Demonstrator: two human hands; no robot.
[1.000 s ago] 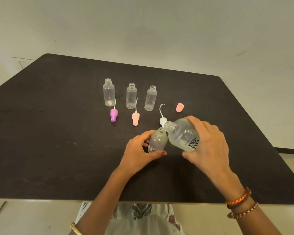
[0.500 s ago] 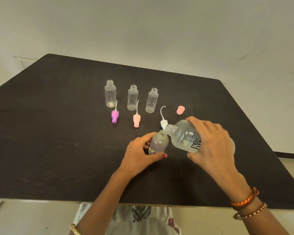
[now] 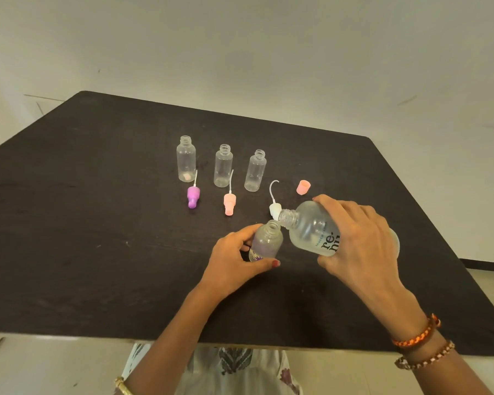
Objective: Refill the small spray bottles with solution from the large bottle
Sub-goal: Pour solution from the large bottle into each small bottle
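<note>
Dark tabletop (image 3: 97, 223) set against a plain pale wall (image 3: 240, 52); the person sits at the near edge.

Left hand (image 3: 234, 263) grips a small spray bottle (image 3: 267, 242) near the table's centre, thumb on the near side and fingers curled behind it. That bottle stands roughly upright, neck open, with a patterned label low on its side. How much liquid it holds cannot be told.

Right hand (image 3: 357, 246) is wrapped round the large bottle (image 3: 314, 230), fingers over the top, thumb beneath. This bottle is uncapped and tilted steeply, its neck pointing left and down, with the mouth just beside and slightly above the small bottle's opening. Clear liquid lies inside it. No stream between the two mouths can be made out.

Behind, three further small bottles stand upright in a row, all uncapped: left bottle (image 3: 186, 159), middle bottle (image 3: 223, 166), right bottle (image 3: 255, 171). All three look clear; contents cannot be confirmed.

In front of that row lie spray tops with dip tubes: purple spray top (image 3: 193, 196), pink spray top (image 3: 229, 203), and white spray top (image 3: 275, 208), the last partly hidden by the large bottle's neck. A pink cap (image 3: 303, 187) sits apart to the right.
</note>
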